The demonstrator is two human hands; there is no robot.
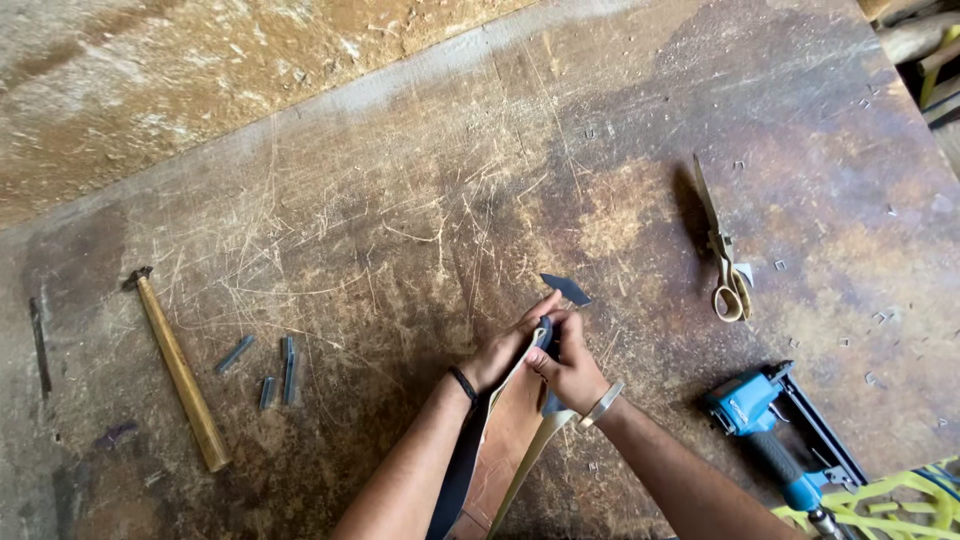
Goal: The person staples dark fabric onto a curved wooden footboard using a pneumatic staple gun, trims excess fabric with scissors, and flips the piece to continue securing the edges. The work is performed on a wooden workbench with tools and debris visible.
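Both forearms are reaching in from the near edge, converging at centre of the scarred tabletop. Left hand is lying palm-down w/ fingers stretched forward, pressing along the far end of a tan strip w/ dark edging; a black band is sitting on that wrist. Right hand is curled tight, fingers pinching the same strip end just beside the left fingers, thumb on top; a silver bangle is circling its wrist. The strip is running from the hands back toward the near edge, between the two forearms. A small dark pointed scrap is lying just past the fingertips, prob. cut from the strip, hard to tell. Scissors are lying to the right, far side. Blue staple gun is resting near right. Wooden hammer and staple strips are sitting well apart at left.
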